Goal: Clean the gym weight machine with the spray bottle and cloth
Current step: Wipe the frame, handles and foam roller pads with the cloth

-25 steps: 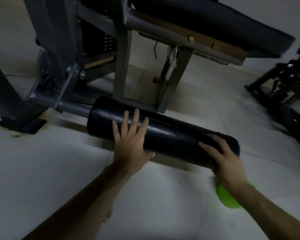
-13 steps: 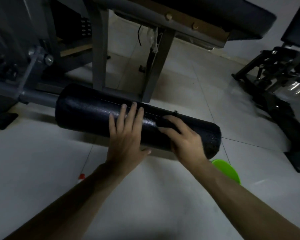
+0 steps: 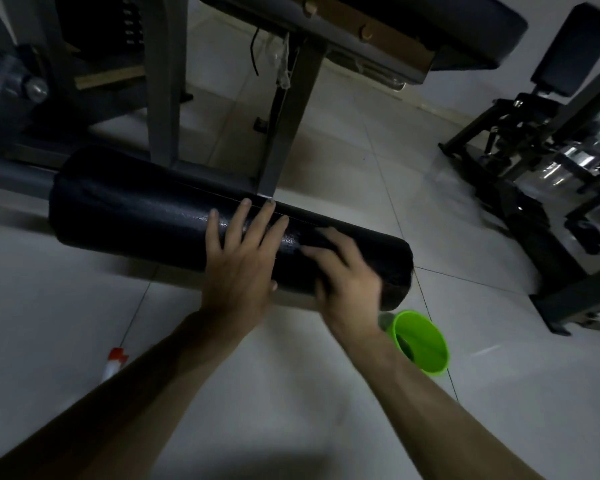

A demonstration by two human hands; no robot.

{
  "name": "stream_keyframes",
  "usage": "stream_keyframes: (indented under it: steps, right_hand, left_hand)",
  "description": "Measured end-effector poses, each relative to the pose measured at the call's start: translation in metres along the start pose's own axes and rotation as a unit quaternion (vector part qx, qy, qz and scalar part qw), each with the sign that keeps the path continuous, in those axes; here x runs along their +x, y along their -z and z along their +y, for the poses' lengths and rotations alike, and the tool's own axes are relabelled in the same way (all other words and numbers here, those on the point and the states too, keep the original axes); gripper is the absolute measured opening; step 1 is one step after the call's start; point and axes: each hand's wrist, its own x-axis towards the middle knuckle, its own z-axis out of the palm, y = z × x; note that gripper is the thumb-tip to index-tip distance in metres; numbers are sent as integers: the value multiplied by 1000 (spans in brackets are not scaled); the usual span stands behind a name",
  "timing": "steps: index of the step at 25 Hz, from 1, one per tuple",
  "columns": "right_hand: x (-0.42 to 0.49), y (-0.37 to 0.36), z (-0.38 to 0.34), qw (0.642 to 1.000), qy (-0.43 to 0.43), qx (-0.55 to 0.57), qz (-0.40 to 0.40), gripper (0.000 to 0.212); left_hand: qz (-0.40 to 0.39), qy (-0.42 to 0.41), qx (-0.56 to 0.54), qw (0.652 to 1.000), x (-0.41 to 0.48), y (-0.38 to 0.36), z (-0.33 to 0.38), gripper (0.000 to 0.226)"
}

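Observation:
A black padded roller (image 3: 136, 216) of the grey weight machine (image 3: 163, 81) lies low across the floor. My left hand (image 3: 239, 268) rests flat on the roller's middle with its fingers straight and spread. My right hand (image 3: 347, 271), blurred, lies on the roller just right of the left hand, near the roller's right end, fingers extended. No cloth shows under either hand. A spray bottle (image 3: 113, 363) with a red-and-white top peeks out beside my left forearm on the floor.
A bright green plastic cup (image 3: 420, 341) lies on the tiled floor just below the roller's right end. The machine's padded bench (image 3: 430, 26) hangs overhead. Another dark machine (image 3: 551, 168) stands at the right.
My right hand has slid left along the roller from its right end toward the left hand. The left hand stays in place. The view has shifted, revealing the cup and spray bottle.

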Motion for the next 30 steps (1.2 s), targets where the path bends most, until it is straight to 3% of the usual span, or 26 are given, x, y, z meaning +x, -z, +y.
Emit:
stream_keyframes:
  steps: [2,4,7,10,15,19,22,25,27,30]
  right_hand:
    - [6,-7,-6,997,73,-14,-27,34]
    - [-10,15,31,994,98,-34,-39,39]
    - [-50,62,91,996,1,-85,7,53]
    - [-48,57,85,993,-83,-74,50,50]
    - [16,-20,-29,999,41,29,8,38]
    - [52,-61,-88,989,144,28,-22,29]
    - [42,-48,-70,985,167,-6,-48,18]
    - [27,-18,-23,991,121,-32,-42,28]
    - [13,9,4,997,42,-44,-37,41]
    - [4,21,3,999,-30,-27,-12,54]
  left_hand:
    - [0,-4,3,1000,1,1,-3,110]
    - [1,-13,1,1000,1,3,-7,109]
    - [-1,-17,-7,1000,3,5,-10,110]
    - [0,-23,-14,1000,6,5,-9,113]
    - [51,32,-44,997,-2,13,-34,124]
    - [134,78,-59,986,-13,22,-82,101]
    - [123,138,-79,980,-19,31,-110,128]
    - [91,226,-114,963,-20,37,-127,151]
    - [82,270,-179,943,-22,36,-135,156]
    - [94,270,-271,919,-24,31,-144,159]
